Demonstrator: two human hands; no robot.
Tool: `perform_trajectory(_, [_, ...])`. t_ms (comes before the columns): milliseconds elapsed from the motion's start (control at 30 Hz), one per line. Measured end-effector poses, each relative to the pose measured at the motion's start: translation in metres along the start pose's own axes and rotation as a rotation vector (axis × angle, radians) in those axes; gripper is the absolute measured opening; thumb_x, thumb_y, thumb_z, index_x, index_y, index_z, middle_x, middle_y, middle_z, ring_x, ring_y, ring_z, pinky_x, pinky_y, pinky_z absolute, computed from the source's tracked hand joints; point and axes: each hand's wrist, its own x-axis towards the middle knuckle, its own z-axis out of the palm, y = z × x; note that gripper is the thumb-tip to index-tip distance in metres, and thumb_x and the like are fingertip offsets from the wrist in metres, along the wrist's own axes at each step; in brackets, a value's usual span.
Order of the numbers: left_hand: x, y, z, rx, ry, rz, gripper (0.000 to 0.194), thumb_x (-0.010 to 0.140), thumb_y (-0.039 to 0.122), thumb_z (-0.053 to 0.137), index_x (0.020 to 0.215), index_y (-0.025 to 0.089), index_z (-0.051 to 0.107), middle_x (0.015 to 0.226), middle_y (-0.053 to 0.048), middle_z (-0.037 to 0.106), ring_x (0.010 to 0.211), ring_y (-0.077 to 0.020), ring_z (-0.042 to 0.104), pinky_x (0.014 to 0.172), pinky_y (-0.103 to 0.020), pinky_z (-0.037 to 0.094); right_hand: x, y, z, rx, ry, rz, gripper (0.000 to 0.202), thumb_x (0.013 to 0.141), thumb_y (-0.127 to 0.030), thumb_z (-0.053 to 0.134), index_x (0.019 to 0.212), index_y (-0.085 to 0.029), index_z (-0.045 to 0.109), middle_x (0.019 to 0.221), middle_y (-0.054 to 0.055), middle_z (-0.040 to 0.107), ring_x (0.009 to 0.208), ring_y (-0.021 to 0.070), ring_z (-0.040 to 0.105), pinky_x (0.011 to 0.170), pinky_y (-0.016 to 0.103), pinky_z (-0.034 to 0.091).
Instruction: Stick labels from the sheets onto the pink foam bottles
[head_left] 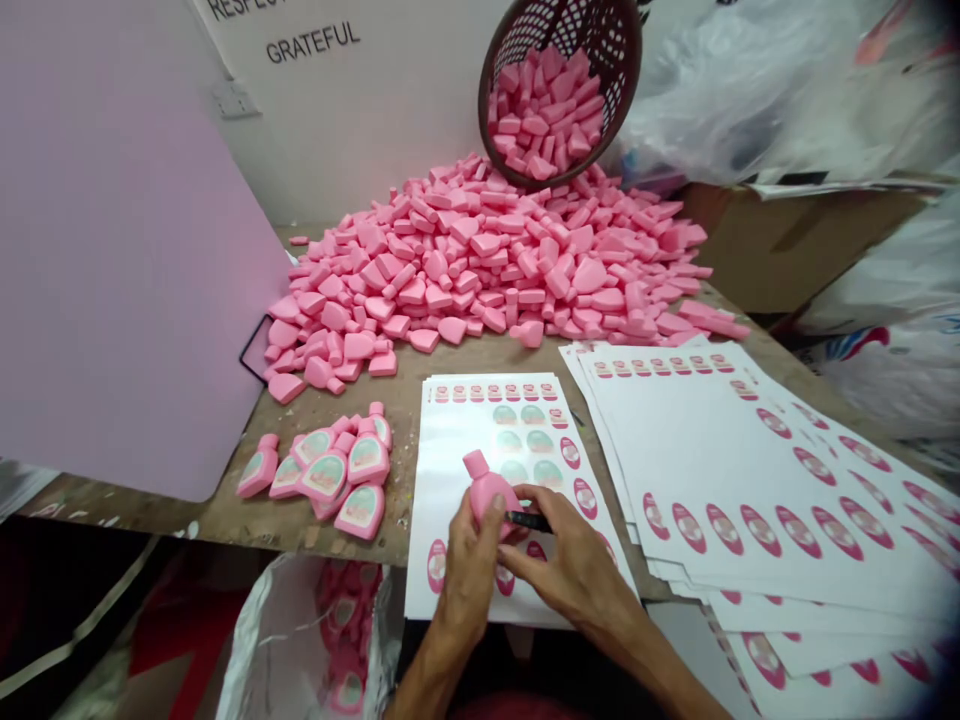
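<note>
Left hand: I see the left hand (466,562) clamped on a small matte-pink flat bottle with a stubby cap (489,490), thumb across its front, tilted above the paper.
Right hand: The right hand (581,565) is closed on a slim black pen-like tool (532,521), tip at the bottle's side; I can't tell whether it touches.
Underneath: A white paper sheet of printed stickers (450,470), green and pink.
Left side: A cluster of labelled pink bottles (327,476) near the brown table's (217,520) front edge.
Right side: Overlapping white sticker sheets (675,440).
Far side: A heap of plain pink bottles (480,245) below a tipped brown plastic basket (486,100).
Slip risk: A slack left thumb could let the bottle turn, and the tip would skid.
Edge risk: A stray left elbow could push labelled bottles off.
Slide risk: Bumping the basket might spill more bottles onto the sheet.
</note>
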Motion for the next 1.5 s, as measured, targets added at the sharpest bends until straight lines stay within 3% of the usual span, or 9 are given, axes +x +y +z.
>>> perform_trajectory(100, [0.004,-0.003,-0.015,-0.089,0.009,-0.023,0.043,0.083,0.05,0.055,0.106,0.014,0.055,0.092,-0.008,0.067,0.072,-0.0171,0.066,0.062,-0.025,0.053,0.003,0.026,-0.008,0.02,0.036,0.016,0.029,0.085,-0.044,0.05,0.104,-0.022,0.055,0.095,0.007,0.066,0.084,0.0202,0.062,0.071,0.032,0.047])
perform_trajectory(233, [0.004,0.001,-0.02,0.048,-0.037,-0.005,0.037,0.083,0.05,0.055,0.094,0.014,0.055,0.076,-0.005,0.066,0.058,-0.0143,0.064,0.056,-0.024,0.052,0.01,0.05,-0.01,-0.184,0.122,-0.063,0.02,0.091,-0.036,0.044,0.085,-0.021,0.056,0.08,0.005,0.063,0.076,0.02,0.056,0.071,0.033,0.04])
perform_trajectory(367, [-0.003,-0.002,-0.009,0.151,-0.046,-0.034,0.038,0.083,0.05,0.056,0.091,0.013,0.057,0.07,-0.007,0.067,0.065,-0.0188,0.068,0.056,-0.023,0.051,0.008,0.049,0.001,-0.367,0.194,-0.238,0.014,0.091,-0.029,0.048,0.087,-0.019,0.057,0.08,0.005,0.064,0.077,0.0201,0.053,0.072,0.034,0.033])
perform_trajectory(533, [-0.002,-0.012,-0.006,0.069,-0.107,-0.05,0.039,0.083,0.05,0.055,0.097,0.014,0.055,0.076,-0.006,0.066,0.068,-0.0196,0.069,0.056,-0.025,0.054,0.005,0.049,0.006,-0.485,0.184,-0.28,0.014,0.09,-0.026,0.049,0.084,-0.019,0.059,0.078,0.005,0.064,0.077,0.0203,0.052,0.072,0.034,0.031])
perform_trajectory(1000, [0.002,-0.018,-0.009,0.043,-0.119,-0.032,0.042,0.084,0.05,0.054,0.109,0.017,0.055,0.084,-0.004,0.066,0.067,-0.018,0.069,0.061,-0.027,0.056,0.007,0.053,0.006,-0.252,0.195,-0.327,0.013,0.081,-0.031,0.061,0.076,-0.02,0.055,0.069,0.003,0.062,0.069,0.0178,0.053,0.071,0.034,0.039])
perform_trajectory(1167, [0.001,-0.011,-0.012,-0.051,-0.096,-0.119,0.052,0.081,0.053,0.056,0.116,0.014,0.054,0.071,-0.003,0.067,0.062,-0.0178,0.067,0.061,-0.028,0.055,0.005,0.043,-0.011,0.102,0.229,-0.056,0.021,0.078,-0.039,0.062,0.074,-0.021,0.054,0.069,0.001,0.059,0.065,0.0148,0.055,0.063,0.028,0.045])
perform_trajectory(1267, [0.0,-0.011,-0.013,-0.224,-0.07,-0.15,0.06,0.082,0.06,0.05,0.115,0.009,0.056,0.072,-0.007,0.067,0.064,-0.018,0.067,0.061,-0.029,0.056,0.008,0.033,-0.021,0.259,0.142,0.115,0.026,0.078,-0.046,0.062,0.083,-0.02,0.061,0.07,0.0,0.061,0.063,0.0136,0.057,0.058,0.025,0.047])
perform_trajectory(1367, [0.0,-0.009,-0.013,-0.37,-0.007,-0.212,0.063,0.082,0.063,0.046,0.108,0.007,0.059,0.079,-0.009,0.068,0.068,-0.0193,0.067,0.058,-0.03,0.057,0.011,0.022,-0.021,0.315,0.012,0.124,0.036,0.077,-0.049,0.062,0.098,-0.021,0.069,0.076,0.001,0.065,0.064,0.0133,0.058,0.058,0.024,0.048])
perform_trajectory(1500, [-0.002,-0.003,-0.012,-0.412,-0.011,-0.235,0.057,0.084,0.061,0.045,0.104,0.01,0.061,0.077,-0.006,0.067,0.069,-0.0191,0.066,0.057,-0.03,0.057,0.013,0.006,-0.012,0.369,-0.064,0.106,0.036,0.076,-0.05,0.061,0.091,-0.021,0.074,0.077,0.002,0.069,0.062,0.0143,0.059,0.053,0.024,0.047])
